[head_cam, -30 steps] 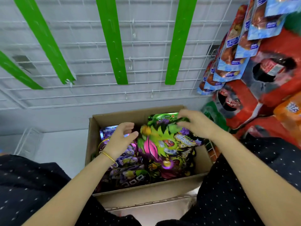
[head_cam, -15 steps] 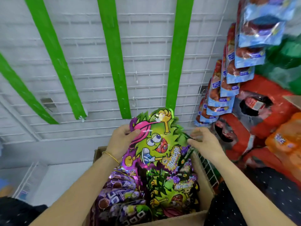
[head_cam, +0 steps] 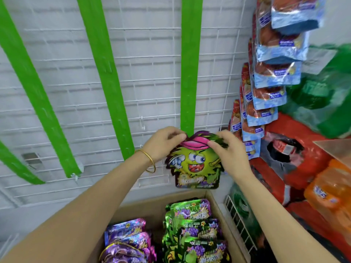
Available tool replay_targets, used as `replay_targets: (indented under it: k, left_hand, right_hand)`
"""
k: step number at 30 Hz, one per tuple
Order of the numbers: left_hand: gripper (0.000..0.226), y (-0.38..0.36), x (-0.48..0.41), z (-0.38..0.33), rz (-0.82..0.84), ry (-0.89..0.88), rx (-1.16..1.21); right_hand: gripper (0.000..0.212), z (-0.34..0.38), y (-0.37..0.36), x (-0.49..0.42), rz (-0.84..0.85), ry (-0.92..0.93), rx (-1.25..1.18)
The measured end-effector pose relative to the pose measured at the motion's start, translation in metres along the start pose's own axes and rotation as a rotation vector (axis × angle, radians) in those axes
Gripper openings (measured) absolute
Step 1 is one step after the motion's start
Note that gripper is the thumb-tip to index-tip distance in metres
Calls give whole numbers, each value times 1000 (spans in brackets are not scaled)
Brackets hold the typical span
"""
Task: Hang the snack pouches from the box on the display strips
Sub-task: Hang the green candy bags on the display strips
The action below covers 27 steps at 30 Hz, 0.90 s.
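- While a person reaches forward with both bare arms, the left hand [head_cam: 163,143] and the right hand [head_cam: 228,150] each pinch the top edge of one snack pouch [head_cam: 195,166], fingers curled over its pink upper part.
- This snack pouch is cut in the shape of a cartoon green fruit face wearing a pink cap. It hangs upright, front toward the viewer, against a white wire grid wall [head_cam: 152,92] and above the far right corner of the box.
- Its top meets the lower end of the right-most green display strip [head_cam: 190,63], which runs straight up the grid. Whether the pouch is hooked onto the strip cannot be told, because the fingers cover that spot.
- Further left on the grid, a middle strip [head_cam: 106,78], a left strip [head_cam: 38,99] and a far-left strip [head_cam: 13,164] slant across the wires, all the same bright green.
- A thin gold bangle [head_cam: 150,160] circles the left wrist.
- Nearest the viewer, an open cardboard box [head_cam: 142,209] holds two rows of overlapping packets: shiny green pouches [head_cam: 193,230] on the right and purple pouches [head_cam: 127,238] on the left.
- A white wire rack [head_cam: 239,221] stands just beside the box on its right.
- At the right, a column of blue-and-red hanging pouches [head_cam: 275,73] overlaps downward, its lowest packets near the right hand.
- Beyond them lie large red packs [head_cam: 296,149], an orange pack [head_cam: 332,190] and blurred green bags [head_cam: 332,92].
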<state>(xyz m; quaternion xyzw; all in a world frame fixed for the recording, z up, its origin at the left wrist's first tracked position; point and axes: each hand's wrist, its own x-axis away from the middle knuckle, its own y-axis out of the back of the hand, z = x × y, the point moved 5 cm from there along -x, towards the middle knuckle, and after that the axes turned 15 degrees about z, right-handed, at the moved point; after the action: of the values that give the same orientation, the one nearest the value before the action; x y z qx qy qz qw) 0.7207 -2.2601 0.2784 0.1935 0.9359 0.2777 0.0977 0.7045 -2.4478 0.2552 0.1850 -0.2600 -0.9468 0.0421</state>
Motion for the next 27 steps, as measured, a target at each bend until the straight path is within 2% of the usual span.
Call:
replay_targets:
  k: [3, 6, 12, 17, 19, 23, 27]
  left_hand:
    - [12, 7, -14, 25, -151, 70, 50]
    - [12, -4, -15, 56, -178, 166, 67]
    - [14, -61, 16, 122, -66, 319, 61]
    - [34, -111, 36, 181, 156, 487, 27]
    - [44, -124, 35, 194, 228, 522, -50]
    - [53, -132, 28, 200, 235, 533, -353]
    - [54, -134, 33, 203, 267, 513, -403]
  right_hand:
    - [6, -17, 22, 11, -134, 40, 71]
    - [7, -27, 25, 17, -212, 48, 145]
    - [18, -41, 12, 22, -260, -40, 269]
    - [17, -34, 6, 32, -289, -40, 257]
    - [14, -31, 3, 36, -271, -22, 271]
    - [15, -38, 7, 43, -263, -50, 222]
    - [15, -42, 12, 44, -240, -80, 159]
